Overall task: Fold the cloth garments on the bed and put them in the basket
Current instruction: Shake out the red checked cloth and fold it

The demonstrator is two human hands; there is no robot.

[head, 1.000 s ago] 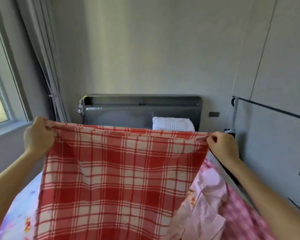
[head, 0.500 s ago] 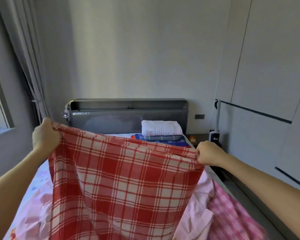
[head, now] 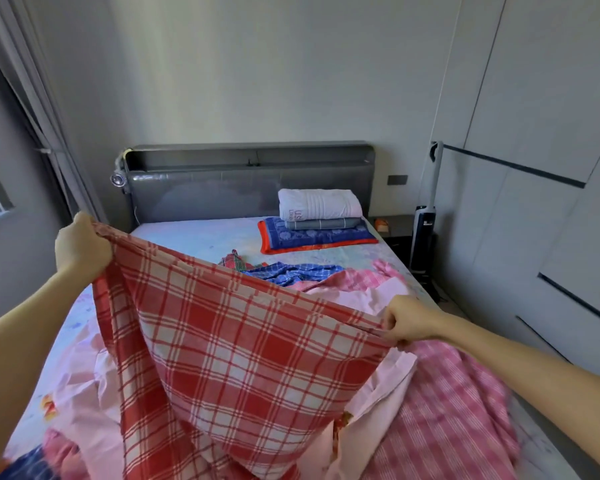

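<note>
A red and white checked cloth hangs spread between my hands over the bed. My left hand grips its upper left corner, held high. My right hand pinches the right corner, lower down, so the top edge slopes to the right. Under the cloth lie a pale pink garment, a pink checked garment and a blue checked garment. No basket is in view.
Folded white and grey cloths lie stacked on a blue and red blanket by the grey headboard. A bedside table and an upright vacuum stand right of the bed. Wardrobe doors line the right; a curtain hangs left.
Both hands have lowered the checked cloth toward the bed, the right hand lower than the left. The view has tipped down, showing more of the bed and garments.
</note>
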